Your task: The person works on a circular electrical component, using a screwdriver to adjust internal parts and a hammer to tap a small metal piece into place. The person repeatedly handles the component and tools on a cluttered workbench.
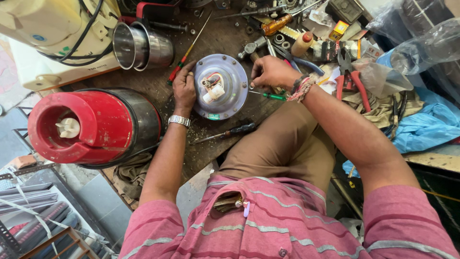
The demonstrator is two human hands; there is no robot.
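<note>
Two hands work on a round grey motor plate on a cluttered wooden bench.

Nearest, a dark-handled screwdriver [230,132] lies by the knee. The left hand [184,88] grips the rim of the round grey plate [225,93], fingers curled on its edge. The right hand [270,72] pinches at the opposite rim, over a green-handled screwdriver [268,95]. Farther left lies a red mixer base [91,127]; beyond, a steel jar [141,45].
</note>
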